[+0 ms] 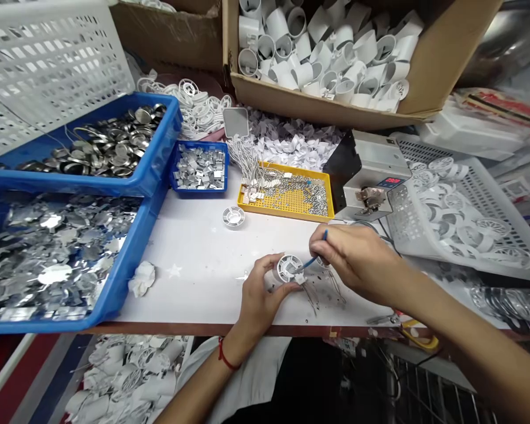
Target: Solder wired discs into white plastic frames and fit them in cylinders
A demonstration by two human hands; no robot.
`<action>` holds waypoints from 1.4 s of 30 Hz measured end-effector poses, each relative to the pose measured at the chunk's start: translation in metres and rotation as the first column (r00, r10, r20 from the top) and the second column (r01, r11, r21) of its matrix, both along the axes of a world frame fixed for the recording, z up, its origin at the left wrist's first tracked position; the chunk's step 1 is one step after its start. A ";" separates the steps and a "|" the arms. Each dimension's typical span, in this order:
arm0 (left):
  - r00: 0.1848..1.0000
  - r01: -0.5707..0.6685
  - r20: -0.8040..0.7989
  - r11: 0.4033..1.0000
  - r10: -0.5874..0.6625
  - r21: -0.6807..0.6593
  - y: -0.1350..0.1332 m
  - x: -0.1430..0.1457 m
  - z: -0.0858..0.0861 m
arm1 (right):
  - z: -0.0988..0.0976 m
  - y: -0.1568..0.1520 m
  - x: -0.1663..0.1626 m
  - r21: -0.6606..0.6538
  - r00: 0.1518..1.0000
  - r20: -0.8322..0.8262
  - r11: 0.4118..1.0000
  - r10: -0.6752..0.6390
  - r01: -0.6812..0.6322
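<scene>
Your left hand (pixel 258 291) is pinching a small white cap (pixel 287 268) against the bench (pixel 194 253), just in front of the yellow tray (pixel 282 215). Your right hand (pixel 357 259), also in front of the tray, is closing its fingers around a thin blue tool (pixel 314 254), whose tip is touching the cap. A spare cap (pixel 234 217) is lying just left of the tray.

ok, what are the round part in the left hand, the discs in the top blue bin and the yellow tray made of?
Round white part in the left hand: looks like moulded plastic, matt, spoked. Discs in the blue bin: likely thin stamped metal, mirror-bright glints. Yellow tray: probably plastic, flat uniform colour, gridded floor.
</scene>
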State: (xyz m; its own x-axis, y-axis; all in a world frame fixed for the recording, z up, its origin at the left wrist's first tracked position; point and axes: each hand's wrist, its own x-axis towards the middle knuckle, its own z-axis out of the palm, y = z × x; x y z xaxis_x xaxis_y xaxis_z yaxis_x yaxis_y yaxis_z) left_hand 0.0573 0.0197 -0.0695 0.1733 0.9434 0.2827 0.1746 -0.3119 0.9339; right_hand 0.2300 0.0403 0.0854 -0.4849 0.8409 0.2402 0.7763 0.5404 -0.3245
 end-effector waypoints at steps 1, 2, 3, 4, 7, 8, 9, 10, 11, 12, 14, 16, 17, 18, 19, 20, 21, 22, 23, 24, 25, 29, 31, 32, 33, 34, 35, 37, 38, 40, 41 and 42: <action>1.000 0.001 -0.001 1.000 -0.001 0.000 0.000 0.000 0.000 | 0.001 0.003 -0.002 -0.021 1.000 0.020 1.000 -0.020 0.021; 1.000 0.002 -0.003 1.000 -0.002 -0.003 0.000 0.000 0.000 | 0.002 0.006 -0.004 -0.042 0.998 0.038 0.998 -0.040 0.042; 1.000 0.003 -0.005 1.000 -0.003 -0.008 0.000 0.000 0.001 | 0.003 0.009 -0.006 -0.064 0.997 0.052 0.996 -0.056 0.059; 1.000 0.004 -0.007 1.000 -0.004 -0.015 0.000 0.001 0.001 | 0.004 0.012 -0.009 -0.089 0.996 0.065 0.993 -0.067 0.072; 1.000 0.006 -0.011 1.000 -0.007 -0.024 0.000 0.001 0.002 | 0.008 0.021 -0.018 -0.156 0.992 0.091 0.983 -0.085 0.099; 1.000 0.010 -0.010 1.000 -0.011 -0.023 0.000 0.001 0.002 | 0.008 0.024 -0.021 -0.167 0.990 0.103 0.980 -0.094 0.110; 1.000 0.014 -0.009 1.000 -0.014 -0.020 0.000 0.002 0.002 | 0.009 0.027 -0.024 -0.175 0.987 0.121 0.977 -0.106 0.126; 1.000 0.017 -0.009 1.000 -0.018 -0.017 0.000 0.002 0.002 | 0.009 0.029 -0.026 -0.174 0.983 0.139 0.974 -0.120 0.143; 1.000 0.019 -0.011 1.000 -0.019 -0.015 0.000 0.002 0.002 | 0.009 0.032 -0.029 -0.171 0.979 0.155 0.972 -0.133 0.160; 1.000 0.018 -0.015 1.000 -0.019 -0.012 0.000 0.001 0.002 | 0.009 0.034 -0.031 -0.172 0.975 0.168 0.970 -0.145 0.174; 1.000 0.016 -0.024 1.000 -0.016 -0.004 0.000 0.001 0.001 | 0.009 0.037 -0.034 -0.182 0.974 0.169 0.966 -0.153 0.184; 1.000 0.014 -0.024 1.000 -0.014 0.006 0.001 0.001 0.000 | 0.007 0.038 -0.036 -0.193 0.981 0.129 0.967 -0.142 0.165; 1.000 0.012 -0.022 1.000 -0.011 0.010 0.001 0.001 0.000 | 0.006 0.038 -0.036 -0.190 0.987 0.096 0.971 -0.129 0.146; 1.000 0.008 -0.020 1.000 -0.008 0.012 0.001 0.001 0.000 | 0.004 0.037 -0.035 -0.177 0.992 0.060 0.976 -0.115 0.124; 1.000 0.004 -0.019 1.000 -0.004 0.010 0.001 0.001 0.000 | 0.001 0.035 -0.034 -0.149 0.995 0.023 0.983 -0.101 0.103; 1.000 -0.001 -0.021 1.000 0.001 0.006 0.000 0.001 0.000 | -0.003 0.033 -0.033 -0.108 0.996 -0.007 0.991 -0.086 0.085; 1.000 -0.004 -0.024 1.000 0.004 0.000 0.000 0.001 0.001 | -0.006 0.029 -0.032 -0.052 0.997 -0.029 0.996 -0.068 0.066; 1.000 -0.007 -0.028 1.000 0.006 -0.006 0.000 0.001 0.001 | -0.010 0.024 -0.030 0.013 0.998 -0.043 0.999 -0.045 0.046; 1.000 -0.007 -0.031 1.000 0.006 -0.012 0.000 0.001 0.002 | -0.013 0.019 -0.028 0.078 0.998 -0.056 0.997 -0.020 0.024; 0.999 -0.006 -0.032 1.000 0.006 -0.017 0.000 0.001 0.002 | -0.016 0.013 -0.025 0.133 0.997 -0.075 0.991 0.007 0.004; 0.999 -0.004 -0.032 1.000 0.004 -0.021 -0.001 0.001 0.003 | -0.017 0.006 -0.022 0.173 0.994 -0.104 0.985 0.033 -0.015; 0.999 -0.004 -0.044 0.999 0.002 -0.036 -0.002 -0.002 0.002 | -0.015 -0.030 -0.002 0.184 0.953 -0.302 0.980 -0.016 0.075; 0.997 -0.012 -0.077 1.000 0.010 -0.015 -0.003 -0.003 0.004 | -0.016 -0.052 0.007 0.198 0.859 -0.465 0.921 -0.213 0.336; 0.995 -0.016 -0.103 1.000 0.017 0.005 -0.003 -0.003 0.005 | -0.020 -0.061 0.009 0.207 0.753 -0.583 0.841 -0.304 0.500; 0.991 -0.019 -0.131 0.999 0.022 0.028 -0.004 -0.002 0.007 | -0.026 -0.069 0.009 0.194 0.620 -0.699 0.740 -0.356 0.644; 0.987 -0.020 -0.158 0.998 0.029 0.053 -0.004 -0.001 0.010 | -0.035 -0.075 0.006 0.149 0.483 -0.794 0.653 -0.369 0.743; 0.982 -0.025 -0.183 0.997 0.038 0.074 -0.004 0.000 0.013 | -0.046 -0.079 0.001 0.080 0.360 -0.861 0.605 -0.358 0.792; 0.973 -0.042 -0.222 0.995 0.061 0.090 -0.002 0.004 0.021 | -0.072 -0.078 -0.016 -0.089 0.186 -0.913 0.622 -0.363 0.778; 0.969 -0.049 -0.239 0.995 0.069 0.089 -0.001 0.007 0.024 | -0.085 -0.075 -0.027 -0.174 0.120 -0.917 0.650 -0.381 0.740; 0.960 -0.048 -0.272 0.995 0.069 0.084 0.002 0.011 0.031 | -0.105 -0.063 -0.049 -0.298 0.001 -0.915 0.677 -0.404 0.673; 0.956 -0.041 -0.285 0.996 0.062 0.079 0.004 0.012 0.035 | -0.112 -0.056 -0.059 -0.337 -0.049 -0.913 0.681 -0.405 0.650; 0.954 -0.035 -0.293 0.997 0.055 0.070 0.005 0.013 0.038 | -0.116 -0.050 -0.067 -0.367 -0.091 -0.910 0.684 -0.404 0.630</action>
